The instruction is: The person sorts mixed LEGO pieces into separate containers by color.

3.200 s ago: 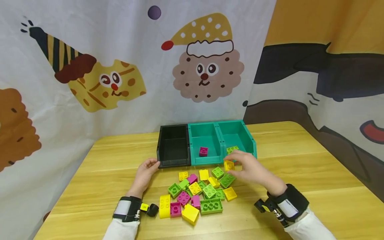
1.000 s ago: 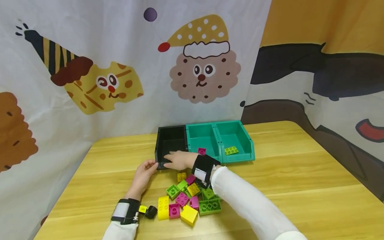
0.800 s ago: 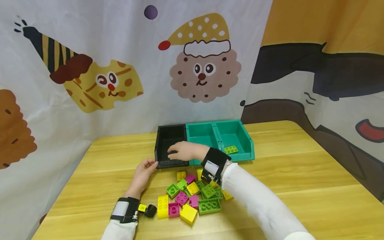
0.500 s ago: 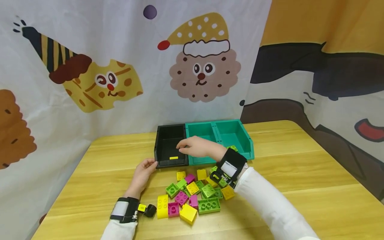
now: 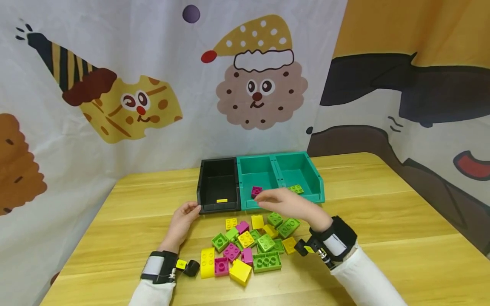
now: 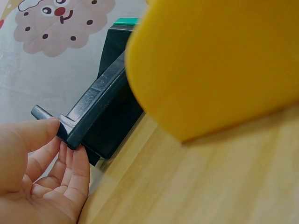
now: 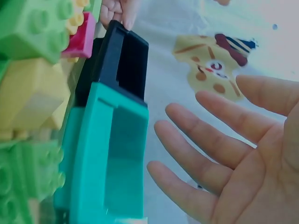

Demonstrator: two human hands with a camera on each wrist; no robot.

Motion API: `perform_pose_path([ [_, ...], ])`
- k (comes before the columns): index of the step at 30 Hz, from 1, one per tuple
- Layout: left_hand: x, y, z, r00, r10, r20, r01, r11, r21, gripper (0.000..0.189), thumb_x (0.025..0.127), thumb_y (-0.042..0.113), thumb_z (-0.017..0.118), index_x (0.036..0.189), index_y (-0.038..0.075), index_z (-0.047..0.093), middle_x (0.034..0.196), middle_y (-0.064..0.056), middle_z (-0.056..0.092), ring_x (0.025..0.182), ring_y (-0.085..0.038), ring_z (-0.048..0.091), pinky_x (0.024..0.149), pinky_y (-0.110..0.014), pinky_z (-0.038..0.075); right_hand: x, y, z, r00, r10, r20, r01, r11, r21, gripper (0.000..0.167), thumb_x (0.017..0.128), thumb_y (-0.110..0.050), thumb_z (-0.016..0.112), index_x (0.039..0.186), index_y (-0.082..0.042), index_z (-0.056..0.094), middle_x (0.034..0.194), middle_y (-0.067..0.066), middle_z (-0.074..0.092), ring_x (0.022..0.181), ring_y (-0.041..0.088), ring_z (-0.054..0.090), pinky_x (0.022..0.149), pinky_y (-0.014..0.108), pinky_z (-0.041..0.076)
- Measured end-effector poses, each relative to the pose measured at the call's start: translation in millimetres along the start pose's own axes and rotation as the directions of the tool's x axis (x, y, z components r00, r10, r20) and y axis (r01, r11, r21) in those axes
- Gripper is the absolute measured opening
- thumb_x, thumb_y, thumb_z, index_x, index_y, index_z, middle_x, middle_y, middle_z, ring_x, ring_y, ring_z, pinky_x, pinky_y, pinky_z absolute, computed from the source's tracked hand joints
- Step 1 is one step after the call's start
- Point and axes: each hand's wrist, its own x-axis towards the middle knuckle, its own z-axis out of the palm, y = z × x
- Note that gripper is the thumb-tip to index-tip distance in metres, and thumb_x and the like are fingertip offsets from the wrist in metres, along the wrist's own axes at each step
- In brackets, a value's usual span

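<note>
My left hand (image 5: 181,225) pinches the front left corner of the black bin (image 5: 218,178) between thumb and fingers, as the left wrist view shows. In that bin lies a yellow block (image 5: 221,200), seen as a thin strip. My right hand (image 5: 292,204) hovers over the front of the teal bins with nothing in it; its spread fingers (image 7: 201,135) show in the right wrist view. The middle teal bin (image 5: 256,168) holds a magenta brick (image 5: 257,191), close to my right fingertips. A light green brick (image 5: 296,189) sits in the right teal bin (image 5: 300,170), partly behind my hand.
In front of the bins lies a loose pile of green, yellow and magenta bricks, with a long green brick (image 5: 267,262) and a yellow block (image 5: 241,273) at its near side. A printed curtain (image 5: 153,42) hangs behind the wooden table (image 5: 383,212).
My right hand carried a yellow brick leftward to the black bin and let it go there. Since then it has moved back right, empty. My left hand has stayed at the bin's corner.
</note>
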Motion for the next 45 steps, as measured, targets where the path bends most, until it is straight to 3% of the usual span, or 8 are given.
perform_pose_path([
  [6,-0.6,2.1,0.0,1.0,0.0,-0.003,0.0,1.0,0.005,0.026,0.094,0.008,0.056,0.113,-0.009,0.053,0.091,0.002,0.056,0.083,-0.005,0.052,0.076,-0.015,0.048,-21.8,19.2,-2.0,1.0,0.003,-0.018,-0.003,1.0,0.028,0.039,0.1,-0.031,0.047,0.125,-0.004,0.058,0.119,0.012,0.064,0.1,0.025,0.062,0.081,0.036,0.053],
  [16,-0.6,1.0,0.4,1.0,-0.006,-0.004,0.006,1.0,0.02,0.027,0.095,0.009,0.056,0.115,-0.009,0.053,0.094,-0.001,0.057,0.083,-0.006,0.051,0.076,-0.015,0.047,-47.4,41.3,2.6,0.999,-0.034,0.016,0.034,0.998,-0.054,0.037,0.099,-0.031,0.048,0.119,-0.003,0.062,0.114,0.01,0.066,0.1,0.02,0.061,0.085,0.033,0.052],
  [23,1.5,-1.1,1.9,1.0,0.0,-0.006,0.001,1.0,0.031,0.028,0.095,0.009,0.056,0.115,-0.009,0.053,0.094,0.0,0.057,0.082,-0.004,0.052,0.075,-0.014,0.047,-63.9,57.5,6.5,1.0,0.002,-0.014,-0.003,0.997,-0.083,0.038,0.097,-0.031,0.052,0.12,-0.003,0.062,0.117,0.01,0.065,0.105,0.025,0.062,0.088,0.041,0.051],
  [28,2.2,-3.2,0.9,1.0,-0.008,-0.012,0.008,0.999,0.043,0.03,0.095,0.012,0.057,0.116,-0.008,0.053,0.097,-0.002,0.058,0.083,-0.003,0.052,0.076,-0.014,0.047,-67.7,61.9,11.6,0.999,-0.032,-0.001,0.032,0.995,-0.092,0.037,0.094,-0.03,0.059,0.116,-0.002,0.063,0.113,0.01,0.066,0.101,0.025,0.062,0.085,0.042,0.052],
  [35,0.1,-7.8,-2.0,0.996,0.087,-0.002,-0.087,0.996,0.017,0.031,0.091,0.021,0.063,0.108,-0.005,0.058,0.096,-0.006,0.059,0.082,-0.008,0.052,0.073,-0.014,0.047,-66.7,57.1,17.6,0.996,-0.087,0.012,0.088,0.981,-0.172,0.036,0.087,-0.025,0.068,0.115,-0.003,0.063,0.113,0.009,0.065,0.102,0.026,0.061,0.086,0.04,0.052],
  [38,0.5,-6.1,-1.6,0.998,0.062,-0.001,-0.061,0.998,0.023,0.029,0.092,0.017,0.061,0.11,-0.005,0.057,0.095,-0.004,0.059,0.083,-0.007,0.052,0.074,-0.014,0.047,-66.6,54.3,22.3,0.997,-0.069,0.023,0.072,0.973,-0.219,0.038,0.083,-0.022,0.072,0.115,-0.005,0.063,0.114,0.006,0.063,0.103,0.024,0.06,0.088,0.04,0.051],
  [41,1.3,-3.2,-0.7,1.0,-0.009,-0.016,0.01,0.998,0.055,0.027,0.094,0.012,0.058,0.114,-0.007,0.054,0.096,-0.003,0.057,0.084,-0.008,0.051,0.075,-0.015,0.047,-66.0,52.0,26.7,0.999,-0.041,0.034,0.049,0.964,-0.26,0.042,0.078,-0.023,0.076,0.115,-0.008,0.063,0.115,0.004,0.062,0.105,0.023,0.058,0.091,0.041,0.049],
  [45,1.9,-3.8,-0.2,1.0,-0.021,-0.021,0.022,0.998,0.058,0.026,0.095,0.011,0.057,0.114,-0.006,0.054,0.095,0.0,0.057,0.084,-0.008,0.051,0.075,-0.015,0.047,-64.9,51.1,30.3,0.997,-0.046,0.057,0.061,0.957,-0.285,0.047,0.073,-0.024,0.08,0.115,-0.01,0.064,0.117,0.004,0.061,0.107,0.024,0.057,0.093,0.042,0.049],
])
